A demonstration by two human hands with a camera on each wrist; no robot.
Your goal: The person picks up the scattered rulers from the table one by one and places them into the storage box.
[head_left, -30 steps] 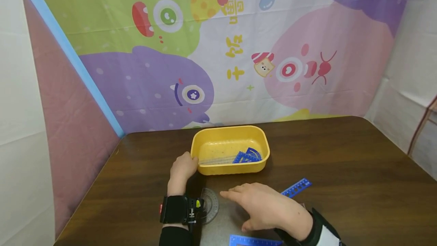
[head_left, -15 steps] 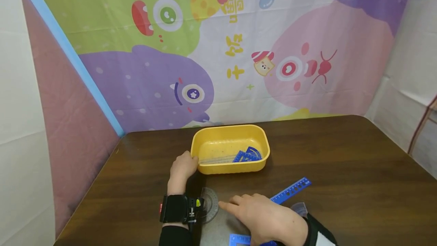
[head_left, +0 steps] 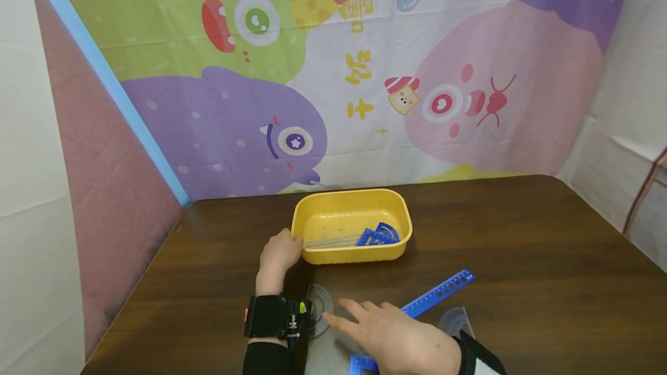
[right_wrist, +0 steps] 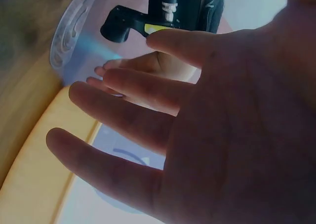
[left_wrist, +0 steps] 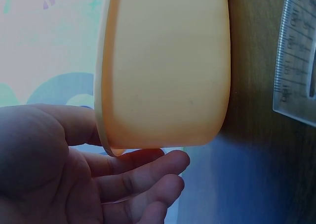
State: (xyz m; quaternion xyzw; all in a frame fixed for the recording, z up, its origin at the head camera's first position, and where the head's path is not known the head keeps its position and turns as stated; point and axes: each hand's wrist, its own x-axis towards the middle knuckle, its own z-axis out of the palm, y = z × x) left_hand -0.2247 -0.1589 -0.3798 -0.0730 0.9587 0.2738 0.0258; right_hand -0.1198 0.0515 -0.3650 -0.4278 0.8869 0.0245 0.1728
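In front of the yellow box (head_left: 354,255), we see the right hand (head_left: 401,334) has come lower and nearer us, over a blue shape (head_left: 359,362). Its fingers are apart, with nothing seen in them. More blue ruler (head_left: 440,292) shows now, so we think nothing's picked up yet. A clear protractor (head_left: 327,308) has marks too tiny to read. The left hand (head_left: 280,250) pinches the box's left end. Behind, the cloth's (head_left: 365,155) yellow writing (head_left: 359,109) puzzles us.
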